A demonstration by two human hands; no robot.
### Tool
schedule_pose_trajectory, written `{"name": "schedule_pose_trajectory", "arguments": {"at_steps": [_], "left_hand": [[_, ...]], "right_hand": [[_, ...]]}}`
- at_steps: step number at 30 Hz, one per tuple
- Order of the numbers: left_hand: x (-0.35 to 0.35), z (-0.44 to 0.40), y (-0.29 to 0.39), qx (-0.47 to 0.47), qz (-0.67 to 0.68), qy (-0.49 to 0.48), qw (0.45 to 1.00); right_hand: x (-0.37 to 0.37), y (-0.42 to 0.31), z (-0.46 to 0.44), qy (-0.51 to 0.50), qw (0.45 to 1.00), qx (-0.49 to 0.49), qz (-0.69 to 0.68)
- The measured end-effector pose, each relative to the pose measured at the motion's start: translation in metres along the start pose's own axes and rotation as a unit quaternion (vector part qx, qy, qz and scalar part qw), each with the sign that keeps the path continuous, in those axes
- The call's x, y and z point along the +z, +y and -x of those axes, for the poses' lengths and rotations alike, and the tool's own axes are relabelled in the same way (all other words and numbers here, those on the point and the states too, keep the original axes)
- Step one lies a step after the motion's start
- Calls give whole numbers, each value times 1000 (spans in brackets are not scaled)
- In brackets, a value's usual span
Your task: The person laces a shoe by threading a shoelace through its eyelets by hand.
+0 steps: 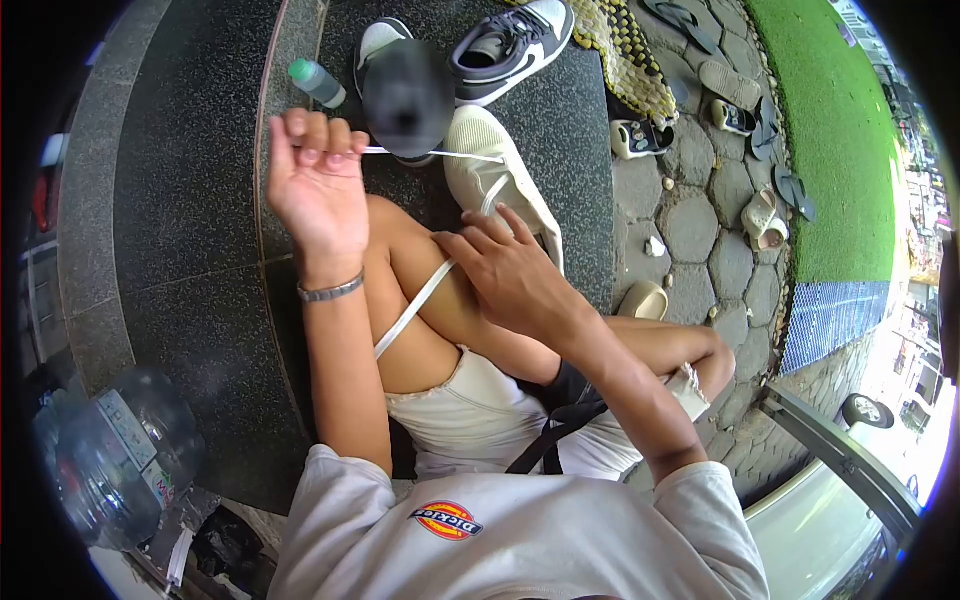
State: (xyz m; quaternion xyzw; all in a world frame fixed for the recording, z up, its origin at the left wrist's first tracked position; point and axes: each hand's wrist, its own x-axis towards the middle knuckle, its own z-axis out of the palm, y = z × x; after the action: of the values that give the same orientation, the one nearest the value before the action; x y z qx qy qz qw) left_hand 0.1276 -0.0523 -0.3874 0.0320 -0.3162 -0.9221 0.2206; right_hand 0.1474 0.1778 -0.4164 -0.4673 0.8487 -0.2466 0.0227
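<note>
A cream shoe (478,170) stands on the dark step in front of my bent legs. From it a white shoelace (430,152) runs taut to my left hand (325,180), whose curled fingers pinch it, palm toward me. Another length of white lace (415,312) passes beneath the bent fingers of my right hand (505,262) and trails over my leg. The back of my right hand faces up, close to the shoe's opening; its fingertips are partly hidden.
Dark-and-white sneakers (513,50) stand beyond the cream shoe, one largely blurred. A green-capped bottle (317,84) lies near my left hand. Large plastic bottles (130,450) are at lower left. Sandals (765,220) and slippers lie on stone paving (692,226) at right.
</note>
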Motion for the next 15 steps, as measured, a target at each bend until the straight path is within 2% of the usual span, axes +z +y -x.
{"name": "schedule_pose_trajectory", "arguments": {"at_steps": [3,6,8,12,14,15], "left_hand": [[-2,8,18,57,-13,1,998],[7,35,37,107,-56,50,991],[-3,72,59,116,-13,35,993],[-15,122,91,165,-66,29,984],[-17,146,103,188,-93,34,977],[-19,158,109,195,-104,46,974]], "right_hand": [[-21,11,14,-62,993,41,-93],[-59,28,18,55,991,20,-119],[-84,52,25,205,929,145,-271],[-129,106,-3,285,881,234,-297],[-139,146,-26,297,868,276,-287],[-147,168,-40,264,877,293,-274]]}}
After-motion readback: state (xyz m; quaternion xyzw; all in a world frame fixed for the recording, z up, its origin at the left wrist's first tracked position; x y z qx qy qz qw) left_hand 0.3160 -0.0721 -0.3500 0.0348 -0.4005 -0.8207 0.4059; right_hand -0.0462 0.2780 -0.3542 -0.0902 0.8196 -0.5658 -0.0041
